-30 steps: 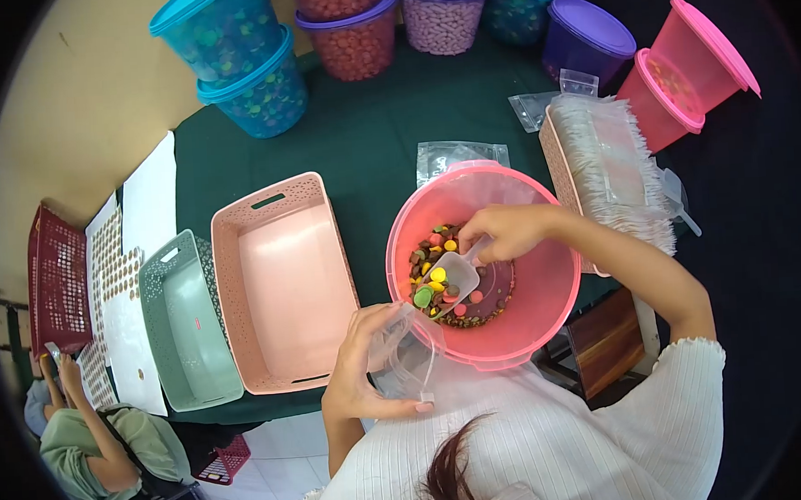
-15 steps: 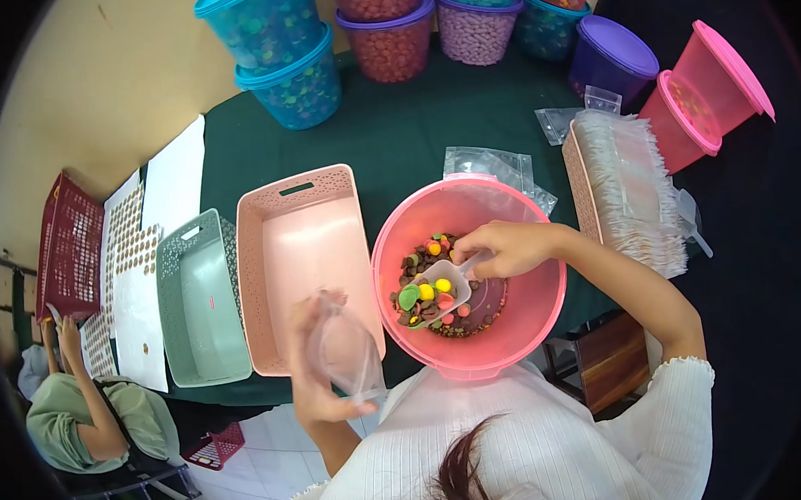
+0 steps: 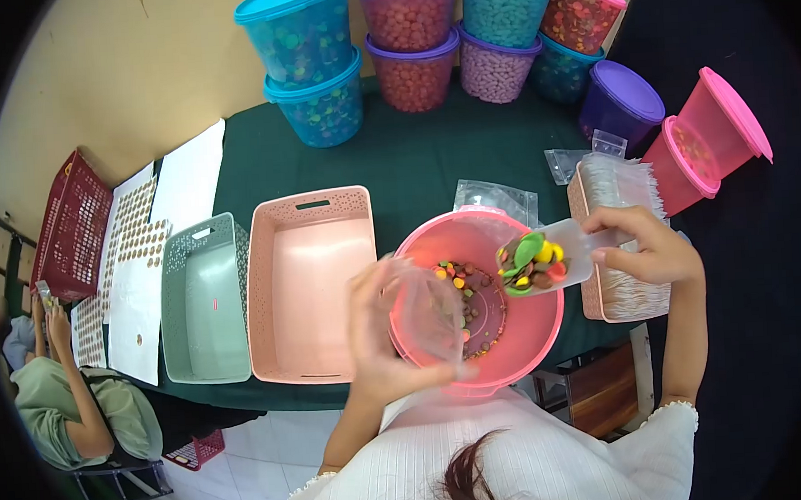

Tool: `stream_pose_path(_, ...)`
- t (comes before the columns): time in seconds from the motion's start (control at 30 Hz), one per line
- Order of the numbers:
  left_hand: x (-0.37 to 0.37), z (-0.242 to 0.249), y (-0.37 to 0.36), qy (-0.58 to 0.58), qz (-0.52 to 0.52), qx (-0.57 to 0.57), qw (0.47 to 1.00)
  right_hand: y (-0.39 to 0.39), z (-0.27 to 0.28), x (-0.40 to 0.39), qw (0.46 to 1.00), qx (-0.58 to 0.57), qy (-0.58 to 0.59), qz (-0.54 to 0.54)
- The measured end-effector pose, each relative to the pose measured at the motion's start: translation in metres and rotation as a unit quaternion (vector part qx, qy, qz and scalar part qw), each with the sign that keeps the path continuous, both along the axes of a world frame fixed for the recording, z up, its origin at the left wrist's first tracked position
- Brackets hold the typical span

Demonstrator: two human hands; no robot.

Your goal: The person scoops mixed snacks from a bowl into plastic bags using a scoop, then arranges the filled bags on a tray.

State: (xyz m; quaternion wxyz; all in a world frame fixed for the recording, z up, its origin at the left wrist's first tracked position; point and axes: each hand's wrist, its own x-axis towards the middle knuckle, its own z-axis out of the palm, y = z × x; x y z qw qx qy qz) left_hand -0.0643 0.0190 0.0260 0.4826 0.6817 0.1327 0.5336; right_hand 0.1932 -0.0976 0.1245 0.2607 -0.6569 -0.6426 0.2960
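Observation:
My left hand [image 3: 378, 342] is wrapped round a clear plastic bag [image 3: 429, 312], held over the left part of a pink bucket [image 3: 535, 320]. In my right hand [image 3: 640, 248] is the handle of a translucent scoop [image 3: 571, 250], raised above the bucket's right rim. The scoop carries green, yellow, red and brown candies [image 3: 532, 261]. More coloured and brown pieces [image 3: 466, 287] lie at the bottom of the bucket, partly hidden behind the bag.
A pink basket [image 3: 312, 291] and a green basket [image 3: 206, 305] stand left. Lidded tubs [image 3: 316, 109] line the back. A basket of clear packets [image 3: 633, 283] is right. At far left a co-worker [image 3: 83, 411] sits beside sheets with small round pieces [image 3: 136, 300].
My right hand has lifted the loaded scoop out of the bucket and moved right. My left hand has brought the bag rightward over the bucket. The view has shifted slightly.

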Motion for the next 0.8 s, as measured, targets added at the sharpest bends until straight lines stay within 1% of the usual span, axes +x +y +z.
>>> stream_pose_path(0.03,0.011,0.003,0.001,0.025,-0.016,-0.013,0.999,-0.003,0.005,0.001,0.999,0.026,-0.025,-0.014)
stream_pose_path(0.07,0.015,-0.002,0.003,0.023,-0.019,-0.011,1.0,-0.005,0.011,0.001,0.999,0.029,-0.028,-0.018)
stream_pose_path(0.13,0.022,-0.014,0.007,0.131,0.015,0.03,0.991,-0.01,0.02,-0.003,0.995,0.072,-0.068,-0.031)
stream_pose_path(0.17,0.02,-0.012,0.009,0.175,0.013,0.075,0.982,-0.009,0.024,-0.005,0.994,0.074,-0.069,-0.036)
stream_pose_path(0.27,0.021,-0.011,0.007,0.194,0.005,0.071,0.978,0.0,0.03,-0.015,0.994,0.063,-0.089,-0.013)
stream_pose_path(0.33,0.021,-0.01,0.005,0.198,0.013,0.077,0.977,0.009,0.032,-0.023,0.99,0.022,-0.137,0.004)
stream_pose_path(0.37,0.022,-0.01,0.004,0.203,0.022,0.08,0.976,0.013,0.033,-0.025,0.99,0.024,-0.137,0.004)
stream_pose_path(0.43,0.021,-0.01,0.003,0.207,0.018,0.073,0.975,0.02,0.038,-0.032,0.981,-0.019,-0.192,0.021)
stream_pose_path(0.47,0.021,-0.01,0.002,0.212,0.013,0.064,0.975,0.024,0.042,-0.037,0.981,-0.019,-0.192,0.022)
stream_pose_path(0.53,0.023,-0.011,0.001,0.214,0.006,0.046,0.976,0.03,0.052,-0.051,0.946,-0.03,-0.323,0.019)
stream_pose_path(0.57,0.023,-0.011,0.001,0.216,-0.003,0.029,0.976,0.034,0.054,-0.059,0.947,-0.029,-0.32,0.02)
stream_pose_path(0.63,0.022,-0.013,0.002,0.234,-0.009,0.045,0.971,0.041,0.056,-0.076,0.909,-0.016,-0.41,0.069)
stream_pose_path(0.67,0.022,-0.013,0.003,0.247,-0.015,0.061,0.967,0.044,0.057,-0.085,0.911,-0.016,-0.406,0.066)
stream_pose_path(0.73,0.022,-0.014,0.003,0.253,-0.012,0.064,0.965,0.049,0.059,-0.099,0.867,-0.015,-0.465,0.179)
stream_pose_path(0.77,0.022,-0.014,0.004,0.255,-0.004,0.065,0.965,0.05,0.063,-0.106,0.868,-0.017,-0.463,0.179)
stream_pose_path(0.8,0.022,-0.016,0.004,0.255,-0.005,0.064,0.965,0.05,0.07,-0.112,0.848,-0.054,-0.5,0.165)
